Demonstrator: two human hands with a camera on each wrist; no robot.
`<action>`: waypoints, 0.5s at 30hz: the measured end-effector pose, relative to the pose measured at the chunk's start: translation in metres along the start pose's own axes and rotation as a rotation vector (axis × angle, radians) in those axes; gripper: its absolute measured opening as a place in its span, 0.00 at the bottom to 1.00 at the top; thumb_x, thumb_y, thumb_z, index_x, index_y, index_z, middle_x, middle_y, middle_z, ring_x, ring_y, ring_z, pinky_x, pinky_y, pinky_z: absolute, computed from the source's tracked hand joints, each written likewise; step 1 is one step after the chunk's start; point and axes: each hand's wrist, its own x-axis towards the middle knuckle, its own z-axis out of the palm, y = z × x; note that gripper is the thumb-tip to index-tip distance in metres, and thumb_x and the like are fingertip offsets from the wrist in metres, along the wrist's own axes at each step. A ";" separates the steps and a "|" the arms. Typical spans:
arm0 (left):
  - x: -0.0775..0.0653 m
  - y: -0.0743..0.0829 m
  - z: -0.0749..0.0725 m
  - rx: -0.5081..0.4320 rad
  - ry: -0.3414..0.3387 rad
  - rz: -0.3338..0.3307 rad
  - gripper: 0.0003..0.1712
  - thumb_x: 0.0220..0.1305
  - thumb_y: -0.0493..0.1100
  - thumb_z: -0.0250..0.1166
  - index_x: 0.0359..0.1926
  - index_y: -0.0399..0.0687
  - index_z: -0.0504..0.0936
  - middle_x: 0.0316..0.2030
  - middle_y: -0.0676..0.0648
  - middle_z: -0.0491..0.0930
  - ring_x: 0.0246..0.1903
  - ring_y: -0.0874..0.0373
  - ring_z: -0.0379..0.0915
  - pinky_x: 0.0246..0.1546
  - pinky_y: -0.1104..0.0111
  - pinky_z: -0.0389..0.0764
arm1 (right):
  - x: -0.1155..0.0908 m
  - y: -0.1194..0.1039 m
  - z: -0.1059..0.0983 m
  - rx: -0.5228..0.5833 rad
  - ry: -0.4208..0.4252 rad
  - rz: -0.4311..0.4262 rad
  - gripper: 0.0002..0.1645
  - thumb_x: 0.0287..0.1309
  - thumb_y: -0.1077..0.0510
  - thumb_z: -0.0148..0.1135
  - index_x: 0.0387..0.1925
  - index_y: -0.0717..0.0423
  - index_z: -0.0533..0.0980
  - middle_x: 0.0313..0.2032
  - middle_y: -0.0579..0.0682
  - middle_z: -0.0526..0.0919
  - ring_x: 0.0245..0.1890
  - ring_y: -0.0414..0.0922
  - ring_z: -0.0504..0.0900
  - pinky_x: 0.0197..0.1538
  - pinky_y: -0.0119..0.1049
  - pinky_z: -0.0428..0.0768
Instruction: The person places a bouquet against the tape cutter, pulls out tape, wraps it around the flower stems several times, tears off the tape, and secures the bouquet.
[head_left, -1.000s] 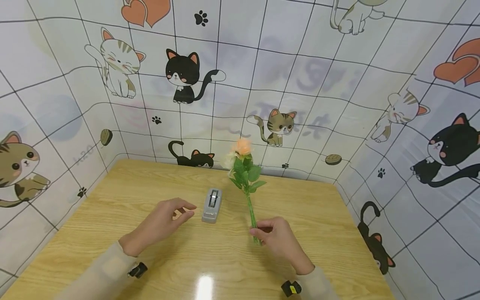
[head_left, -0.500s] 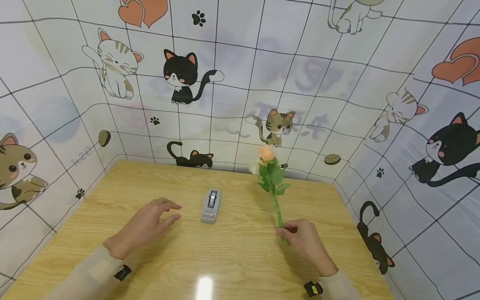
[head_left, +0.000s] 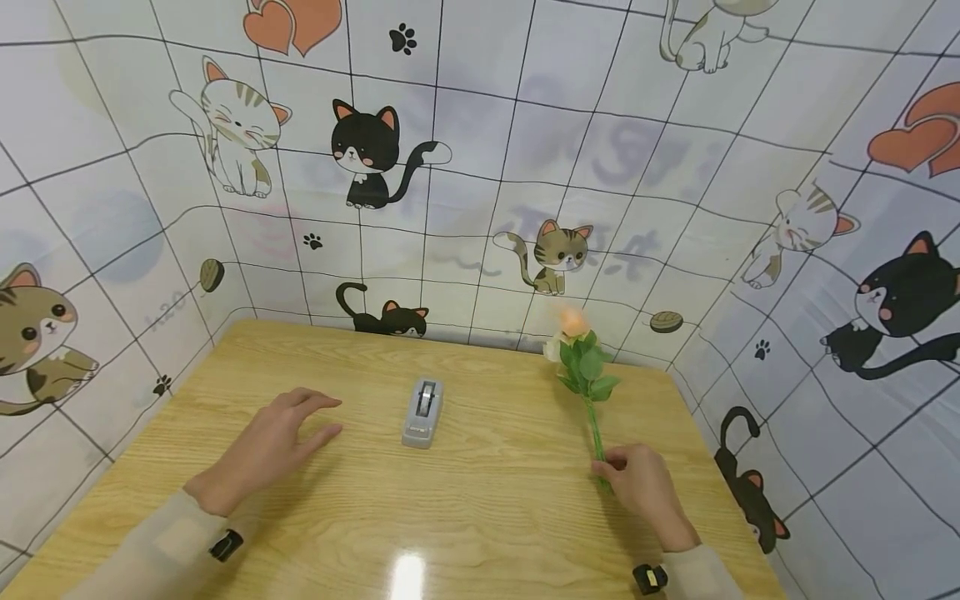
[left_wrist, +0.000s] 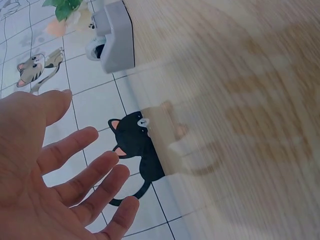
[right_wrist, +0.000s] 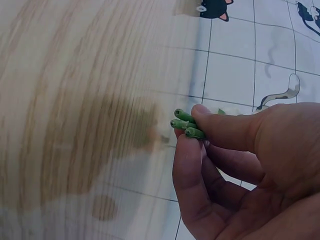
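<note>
At the right of the table my right hand (head_left: pixel 643 487) pinches a small bunch of artificial flowers (head_left: pixel 585 367) low on the green stems, between thumb and fingers. One bloom is peach and another is whitish, above green leaves. The right wrist view shows three cut stem ends (right_wrist: pixel 185 124) poking out past the thumb. My left hand (head_left: pixel 268 442) hovers over the left part of the table, fingers loosely spread with nothing in them. To the right of that hand stands a grey tape dispenser (head_left: pixel 423 413), also seen beyond the fingers in the left wrist view.
A wooden table (head_left: pixel 465 517) with a glossy surface fills the lower view. Behind it and along both sides hangs a white cloth (head_left: pixel 465 133) printed with grid lines and cartoon cats. A small black wrist camera (head_left: pixel 649 578) sits at the right cuff.
The right hand has carried the flowers to the right, away from the tape dispenser. My left hand has drawn back to the left. The dispenser stays in place.
</note>
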 end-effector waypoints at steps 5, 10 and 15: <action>-0.002 -0.006 -0.001 0.019 -0.006 -0.017 0.24 0.81 0.51 0.78 0.69 0.45 0.90 0.66 0.35 0.89 0.65 0.29 0.86 0.64 0.27 0.85 | 0.002 0.013 -0.005 -0.020 0.004 0.032 0.09 0.75 0.54 0.80 0.43 0.57 0.96 0.41 0.54 0.98 0.37 0.44 0.88 0.38 0.42 0.84; -0.004 -0.011 0.000 0.039 -0.028 -0.052 0.26 0.81 0.53 0.77 0.71 0.46 0.90 0.68 0.34 0.88 0.67 0.27 0.84 0.61 0.23 0.82 | 0.004 0.022 -0.011 -0.028 0.000 0.061 0.12 0.75 0.55 0.80 0.45 0.61 0.95 0.41 0.57 0.98 0.36 0.45 0.90 0.35 0.42 0.85; -0.004 -0.013 0.000 0.040 -0.041 -0.067 0.28 0.82 0.56 0.76 0.71 0.46 0.89 0.68 0.33 0.87 0.66 0.28 0.84 0.58 0.23 0.83 | 0.008 0.028 -0.014 -0.046 0.002 0.098 0.15 0.75 0.54 0.80 0.49 0.64 0.95 0.41 0.58 0.98 0.35 0.45 0.87 0.34 0.41 0.81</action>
